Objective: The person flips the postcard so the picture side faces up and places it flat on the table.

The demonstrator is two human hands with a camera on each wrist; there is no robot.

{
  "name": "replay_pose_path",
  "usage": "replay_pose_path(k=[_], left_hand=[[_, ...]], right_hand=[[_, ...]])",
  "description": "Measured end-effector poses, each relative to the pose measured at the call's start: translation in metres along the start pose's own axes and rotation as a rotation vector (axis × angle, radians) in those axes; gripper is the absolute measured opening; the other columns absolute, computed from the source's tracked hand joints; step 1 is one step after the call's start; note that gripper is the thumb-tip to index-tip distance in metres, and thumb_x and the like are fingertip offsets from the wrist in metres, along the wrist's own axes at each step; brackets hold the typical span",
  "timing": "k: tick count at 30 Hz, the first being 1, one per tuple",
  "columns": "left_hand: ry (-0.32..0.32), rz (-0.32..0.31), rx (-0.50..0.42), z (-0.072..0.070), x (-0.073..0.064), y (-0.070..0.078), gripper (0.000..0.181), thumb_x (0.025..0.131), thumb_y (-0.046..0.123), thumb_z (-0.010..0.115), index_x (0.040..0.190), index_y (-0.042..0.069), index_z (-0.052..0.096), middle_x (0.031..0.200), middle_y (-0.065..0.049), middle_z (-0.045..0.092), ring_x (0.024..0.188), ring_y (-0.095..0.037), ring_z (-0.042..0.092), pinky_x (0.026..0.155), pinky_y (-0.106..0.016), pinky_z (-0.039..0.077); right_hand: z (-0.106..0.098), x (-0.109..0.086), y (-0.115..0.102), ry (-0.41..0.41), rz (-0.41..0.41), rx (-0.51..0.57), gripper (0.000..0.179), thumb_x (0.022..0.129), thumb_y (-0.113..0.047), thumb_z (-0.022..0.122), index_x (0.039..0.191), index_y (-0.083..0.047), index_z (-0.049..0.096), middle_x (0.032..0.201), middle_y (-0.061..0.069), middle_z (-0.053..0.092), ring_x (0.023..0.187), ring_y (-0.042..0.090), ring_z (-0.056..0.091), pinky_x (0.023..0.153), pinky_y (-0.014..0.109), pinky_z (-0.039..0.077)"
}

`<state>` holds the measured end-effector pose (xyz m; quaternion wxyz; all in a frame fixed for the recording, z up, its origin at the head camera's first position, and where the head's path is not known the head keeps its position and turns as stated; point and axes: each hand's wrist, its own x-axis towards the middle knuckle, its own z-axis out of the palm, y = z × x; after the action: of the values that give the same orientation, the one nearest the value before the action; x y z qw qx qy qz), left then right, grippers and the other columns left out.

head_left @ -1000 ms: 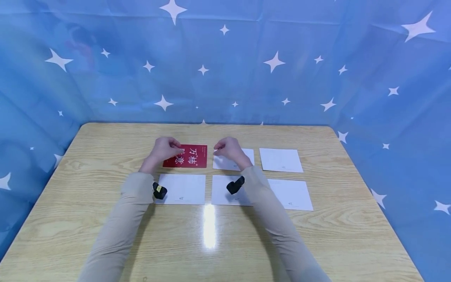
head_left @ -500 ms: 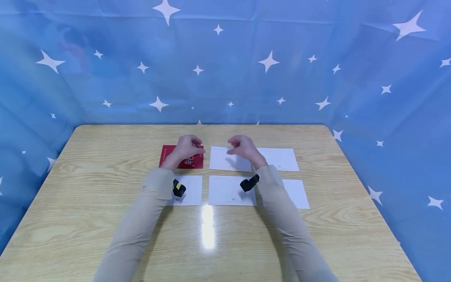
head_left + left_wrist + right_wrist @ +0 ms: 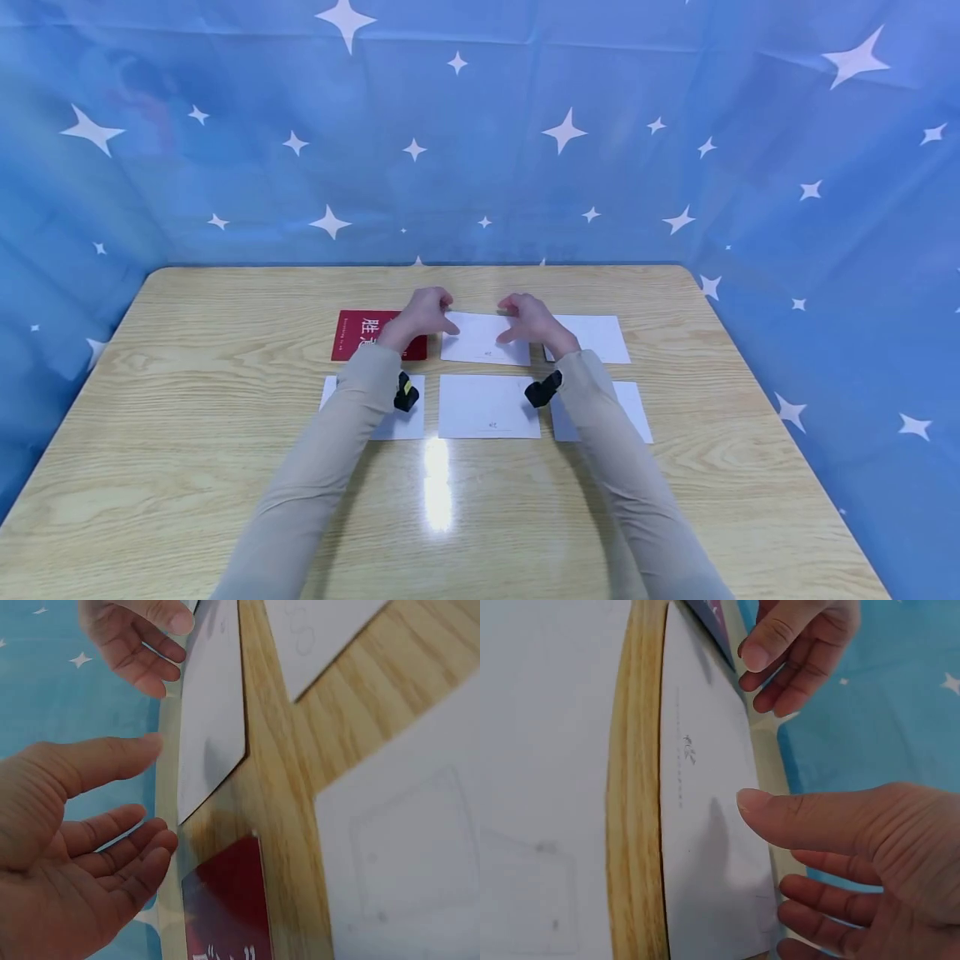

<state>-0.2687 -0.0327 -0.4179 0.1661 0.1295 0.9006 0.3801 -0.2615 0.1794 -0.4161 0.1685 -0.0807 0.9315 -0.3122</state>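
Observation:
A white card (image 3: pixel 480 342) with small print lies flat in the middle of the far row. My left hand (image 3: pixel 424 313) hovers at its left end, over the edge of a red card (image 3: pixel 352 333) with white characters. At its right end is my right hand (image 3: pixel 528 320). Both wrist views show thumbs spread apart from relaxed fingers, with nothing held: the left hand (image 3: pixel 90 840) stays off the white card (image 3: pixel 214 712), and the right thumb reaches over the same white card (image 3: pixel 712 787). Whether any fingertip touches it, I cannot tell.
Another white card (image 3: pixel 596 337) lies to the right, partly behind my right hand. In the near row lie three white cards, a left one (image 3: pixel 405 421), a middle one (image 3: pixel 489 407) and a right one (image 3: pixel 630 408). A starry blue curtain (image 3: pixel 450 183) hangs behind the wooden table (image 3: pixel 187 375).
Both hands have shifted right, the left from over the red card toward the far middle card, the right from that card's left end to its right end. Thumbs and fingers have spread wider.

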Motion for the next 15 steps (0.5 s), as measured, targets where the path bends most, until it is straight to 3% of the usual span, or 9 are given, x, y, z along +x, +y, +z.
replay_pose_path(k=[7, 15], left_hand=[[-0.010, -0.017, 0.076, 0.008, 0.006, 0.004, 0.052, 0.074, 0.010, 0.078, 0.117, -0.005, 0.054, 0.112, -0.016, 0.053, 0.097, -0.025, 0.048, 0.087, -0.034, 0.045], [-0.009, -0.029, 0.146, 0.012, 0.012, 0.005, 0.046, 0.073, 0.011, 0.079, 0.111, -0.003, 0.056, 0.109, -0.014, 0.052, 0.099, -0.025, 0.046, 0.086, -0.033, 0.045]], right_hand=[[0.001, 0.003, 0.005, -0.009, -0.039, -0.083, 0.054, 0.074, -0.006, 0.079, 0.121, 0.002, 0.054, 0.120, 0.018, 0.049, 0.113, 0.030, 0.046, 0.097, 0.038, 0.039], [-0.002, 0.008, 0.006, -0.034, -0.004, -0.178, 0.051, 0.074, -0.015, 0.080, 0.115, -0.001, 0.055, 0.114, 0.014, 0.051, 0.104, 0.026, 0.046, 0.094, 0.038, 0.040]])
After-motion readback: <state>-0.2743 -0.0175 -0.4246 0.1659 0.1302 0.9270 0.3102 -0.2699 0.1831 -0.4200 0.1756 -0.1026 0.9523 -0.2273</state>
